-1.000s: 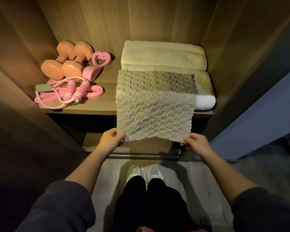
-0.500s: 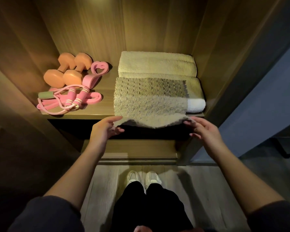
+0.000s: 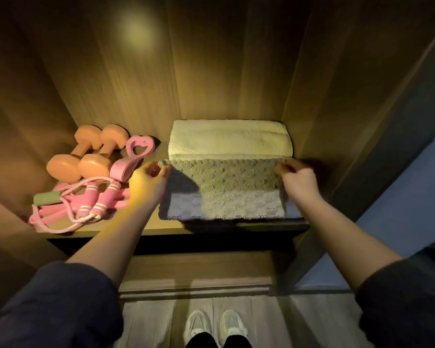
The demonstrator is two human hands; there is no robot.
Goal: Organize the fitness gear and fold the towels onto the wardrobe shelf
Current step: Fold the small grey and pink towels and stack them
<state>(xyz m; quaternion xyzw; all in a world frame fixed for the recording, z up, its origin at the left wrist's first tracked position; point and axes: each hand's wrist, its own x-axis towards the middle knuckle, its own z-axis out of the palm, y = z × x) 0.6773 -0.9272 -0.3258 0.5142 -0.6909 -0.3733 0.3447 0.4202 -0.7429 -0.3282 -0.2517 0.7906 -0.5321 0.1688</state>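
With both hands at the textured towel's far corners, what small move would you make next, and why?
Probably set the corners down and let go: the left hand and right hand pinch the far corners of the textured towel, which already lies doubled on the cream towel on the shelf.

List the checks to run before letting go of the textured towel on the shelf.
1. Left hand pinches the textured towel's far left corner: ok.
2. Right hand pinches its far right corner: ok.
3. Far edge runs along the cream towel behind: ok.
4. Front fold stays inside the shelf edge: cannot tell.
5. Jump rope lies apart from the towel: ok.
6. Lower layers lie flat: cannot tell.
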